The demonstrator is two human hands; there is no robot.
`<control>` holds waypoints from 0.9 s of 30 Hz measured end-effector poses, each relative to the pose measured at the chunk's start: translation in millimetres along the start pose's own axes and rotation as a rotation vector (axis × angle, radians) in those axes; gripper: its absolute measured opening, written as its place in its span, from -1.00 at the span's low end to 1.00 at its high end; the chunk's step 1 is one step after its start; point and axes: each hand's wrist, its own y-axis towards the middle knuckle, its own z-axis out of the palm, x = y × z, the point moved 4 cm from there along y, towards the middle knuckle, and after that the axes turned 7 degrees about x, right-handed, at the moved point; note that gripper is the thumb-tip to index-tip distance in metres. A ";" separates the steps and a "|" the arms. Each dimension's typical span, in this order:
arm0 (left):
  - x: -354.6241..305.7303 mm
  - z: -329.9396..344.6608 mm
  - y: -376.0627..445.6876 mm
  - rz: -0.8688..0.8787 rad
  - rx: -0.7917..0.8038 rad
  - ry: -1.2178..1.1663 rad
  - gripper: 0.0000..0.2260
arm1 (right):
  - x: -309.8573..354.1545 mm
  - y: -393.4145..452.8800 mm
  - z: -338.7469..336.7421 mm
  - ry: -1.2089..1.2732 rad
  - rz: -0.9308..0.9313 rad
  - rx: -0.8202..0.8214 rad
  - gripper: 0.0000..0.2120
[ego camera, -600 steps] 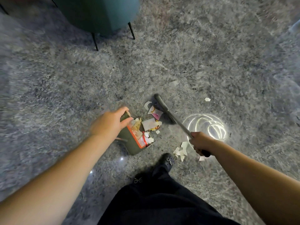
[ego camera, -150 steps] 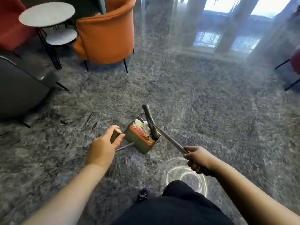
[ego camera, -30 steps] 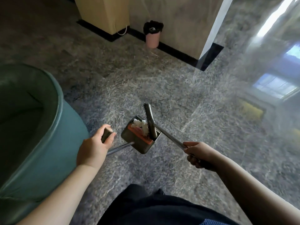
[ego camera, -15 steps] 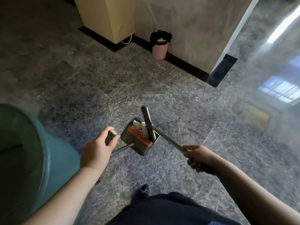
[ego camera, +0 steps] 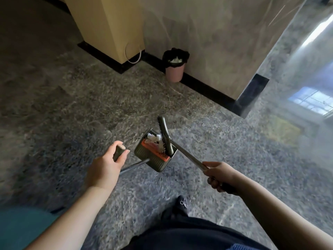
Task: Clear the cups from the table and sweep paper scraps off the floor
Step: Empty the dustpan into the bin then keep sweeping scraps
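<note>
View from a head-worn camera, looking down at a person's two bare arms over a polished grey stone floor [ego camera: 90,109]. Nearest the viewer are dark trousers [ego camera: 189,235] and one black shoe [ego camera: 181,204], with the edge of a teal armchair [ego camera: 19,226] in the bottom left corner.

The left hand [ego camera: 105,166] grasps the dark grip at the top of a long-handled dustpan [ego camera: 153,156], fingers and thumb wrapped round it. The right hand [ego camera: 220,175] is clenched round the metal handle of a broom [ego camera: 166,136], which runs up and to the left from the fist.

Between and just beyond the hands, the olive-green dustpan hangs clear of the floor with its mouth facing up. It has an orange comb strip along one edge. Inside it lie white paper scraps [ego camera: 153,137] (a small bunched heap at the far end of the pan). The broom's dark head rests in the pan's mouth, its bristles against the scraps, and its tip pokes out past the far rim.

Further off, a pink waste bin [ego camera: 174,73] lined with a black bag stands on the floor against a marble wall [ego camera: 207,42] with a black skirting. Some white crumpled paper shows inside the bag. To its left is a pale yellow cabinet [ego camera: 108,27], with a loop of white cord at its base.
</note>
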 end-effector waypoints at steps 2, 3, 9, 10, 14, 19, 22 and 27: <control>-17.6 -0.7 38.8 0.023 -0.046 0.012 -0.72 | 36.2 19.4 -20.6 -0.014 -0.014 0.015 -0.72; -23.9 -2.0 55.2 0.047 -0.068 0.021 -0.73 | 51.0 26.6 -28.8 -0.014 -0.018 0.013 -0.73; -46.6 -1.9 172.3 0.103 -0.115 -0.020 -0.79 | 142.6 85.1 -76.1 -0.011 -0.037 -0.010 -0.71; -48.0 -1.4 191.3 0.114 -0.121 -0.019 -0.80 | 156.2 95.3 -81.3 -0.009 -0.045 -0.016 -0.71; -56.0 -0.3 281.5 0.171 -0.122 -0.008 -0.78 | 214.6 140.1 -97.5 -0.021 -0.056 -0.053 -0.60; -84.9 -13.3 392.5 0.279 -0.134 0.038 -0.76 | 286.7 179.7 -116.1 -0.038 -0.086 -0.103 -0.51; -102.2 -22.0 443.9 0.311 -0.109 0.037 -0.79 | 321.5 192.9 -127.8 -0.038 -0.107 -0.125 -0.51; -152.6 -26.1 532.8 0.337 -0.110 0.043 -0.78 | 385.9 235.0 -173.2 -0.018 -0.135 -0.143 -0.52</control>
